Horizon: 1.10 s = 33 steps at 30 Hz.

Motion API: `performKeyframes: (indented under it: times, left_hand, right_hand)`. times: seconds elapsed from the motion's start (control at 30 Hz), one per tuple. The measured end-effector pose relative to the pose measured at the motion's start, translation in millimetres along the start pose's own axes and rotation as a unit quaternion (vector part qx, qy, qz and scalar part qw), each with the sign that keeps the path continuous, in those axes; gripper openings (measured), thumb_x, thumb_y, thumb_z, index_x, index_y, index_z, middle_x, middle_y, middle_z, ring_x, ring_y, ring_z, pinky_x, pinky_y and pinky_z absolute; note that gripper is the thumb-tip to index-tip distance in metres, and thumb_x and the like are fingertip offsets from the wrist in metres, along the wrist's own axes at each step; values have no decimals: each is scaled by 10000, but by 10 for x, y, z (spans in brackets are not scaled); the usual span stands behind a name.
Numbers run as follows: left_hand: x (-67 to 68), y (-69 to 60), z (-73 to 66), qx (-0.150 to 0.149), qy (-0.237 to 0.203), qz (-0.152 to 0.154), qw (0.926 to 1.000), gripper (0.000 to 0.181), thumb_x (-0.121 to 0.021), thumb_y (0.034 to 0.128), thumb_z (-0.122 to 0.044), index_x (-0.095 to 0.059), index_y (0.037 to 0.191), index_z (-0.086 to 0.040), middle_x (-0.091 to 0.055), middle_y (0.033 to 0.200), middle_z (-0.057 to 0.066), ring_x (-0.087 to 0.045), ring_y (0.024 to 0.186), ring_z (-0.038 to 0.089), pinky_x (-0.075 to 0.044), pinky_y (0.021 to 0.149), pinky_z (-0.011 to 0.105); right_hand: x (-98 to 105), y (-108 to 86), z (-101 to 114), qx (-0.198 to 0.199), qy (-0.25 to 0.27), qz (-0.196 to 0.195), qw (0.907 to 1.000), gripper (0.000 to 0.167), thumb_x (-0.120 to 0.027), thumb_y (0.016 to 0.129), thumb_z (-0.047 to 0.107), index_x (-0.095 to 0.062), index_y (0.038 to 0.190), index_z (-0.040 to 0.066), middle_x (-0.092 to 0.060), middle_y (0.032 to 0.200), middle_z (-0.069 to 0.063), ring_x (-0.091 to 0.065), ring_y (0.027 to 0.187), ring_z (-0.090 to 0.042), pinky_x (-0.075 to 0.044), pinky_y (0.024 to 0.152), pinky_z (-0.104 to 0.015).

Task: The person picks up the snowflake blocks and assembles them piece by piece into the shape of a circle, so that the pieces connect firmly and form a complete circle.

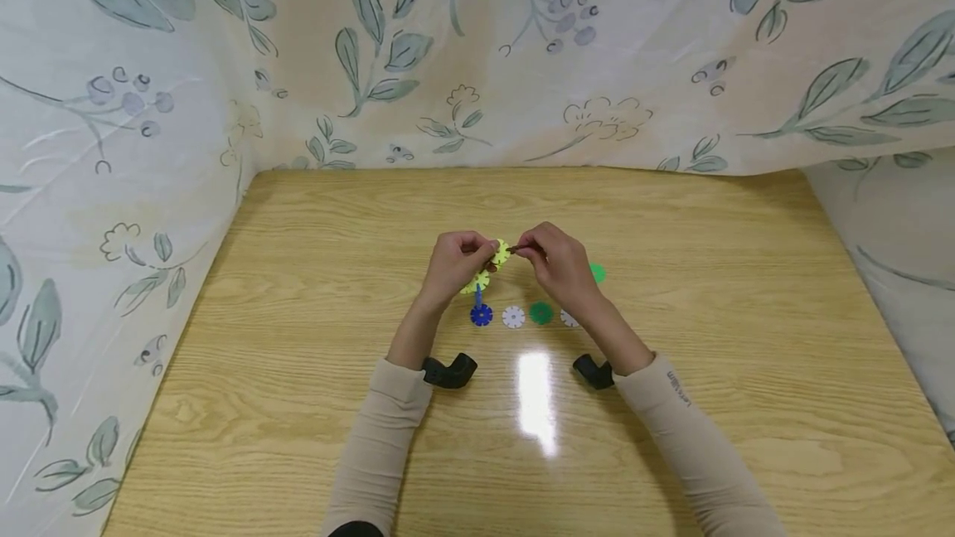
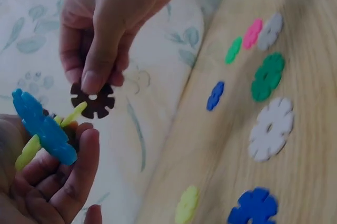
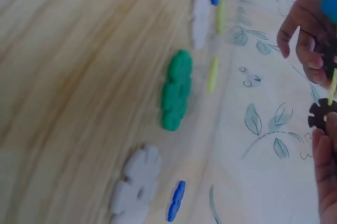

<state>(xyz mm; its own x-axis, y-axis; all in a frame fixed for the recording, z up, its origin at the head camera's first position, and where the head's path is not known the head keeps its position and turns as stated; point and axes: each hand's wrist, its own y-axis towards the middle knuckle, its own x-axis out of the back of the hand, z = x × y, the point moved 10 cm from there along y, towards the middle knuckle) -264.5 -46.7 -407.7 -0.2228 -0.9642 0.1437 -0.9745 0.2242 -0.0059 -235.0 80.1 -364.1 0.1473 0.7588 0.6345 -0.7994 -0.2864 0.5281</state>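
Head view. Landmark: green disc [image 1: 540,313], flat on the table [image 1: 298,421]. Immediately left of it, white disc [image 1: 513,317]; farther left, blue disc [image 1: 481,316]. Right of it, second white disc [image 1: 569,318], partly hidden by the forearm. Beyond and left of it, left hand [image 1: 458,262], pinching a yellow disc [image 1: 501,252]. Beyond it, right hand [image 1: 554,262], pinching a brown disc [image 1: 514,249], nearly edge-on.

Left-wrist view. Well apart from the green disc: a cluster, light-blue disc [image 2: 45,126] crossed by yellow, held in the left hand's curled fingers; brown disc between the right thumb and fingers, its rim at the yellow edge. Whether slotted: cannot tell. Past the green disc, pink disc [image 2: 253,34].

Right-wrist view. Across from the green disc, brown meets yellow at the frame edge. Step in hand, as judged: joining brown to the cluster. Next move calls for aligning notches, then a straight push with the cluster steadied.
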Motion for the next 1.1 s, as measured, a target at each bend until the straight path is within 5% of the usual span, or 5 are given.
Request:
performKeyframes:
  times: [0.27,0.43,0.67,0.83,1.1]
  left_hand:
    - [-25,-52,-26,-38,-512,-309,9982,185,-565,871,-1,-610,777,152,-650,735,197,-608,533,94,-540,549,267]
    - [-13,-68,-41,-180,-764,-477,9958,189,-536,874,39,-587,775,193,-615,785,323,-592,538,89,-512,518,197]
    - [0,-94,-79,-296,-969,-707,9923,199,-548,877,29,-576,765,191,-608,648,51,-567,501,62,-495,493,185]
    - [-23,-104,-126,-390,-984,-628,9924,214,-550,879,9,-572,789,202,-620,695,216,-577,513,67,-511,516,210]
    - [42,-110,-68,-226,-766,-445,9958,212,-548,895,-32,-596,814,158,-631,746,223,-619,565,136,-526,563,218]
  right_hand:
    - [65,-3,174,655,-320,-703,9949,55,-642,814,-27,-618,765,-30,-604,749,-118,-611,647,-208,-527,584,-264]
    - [87,5,270,1027,-406,-929,9895,55,-640,802,-66,-621,756,-43,-604,740,-122,-618,652,-217,-538,599,-263]
    - [112,-15,296,1101,-327,-1264,9853,73,-641,792,-89,-613,747,-39,-600,722,-126,-610,630,-220,-534,580,-273]
    - [151,-43,269,966,-78,-1580,9827,65,-655,785,-75,-615,748,-40,-598,716,-122,-585,593,-193,-500,524,-259]
    - [56,-3,295,1145,-116,-961,9887,30,-635,818,-24,-607,810,-29,-605,770,-116,-607,669,-192,-527,605,-248]
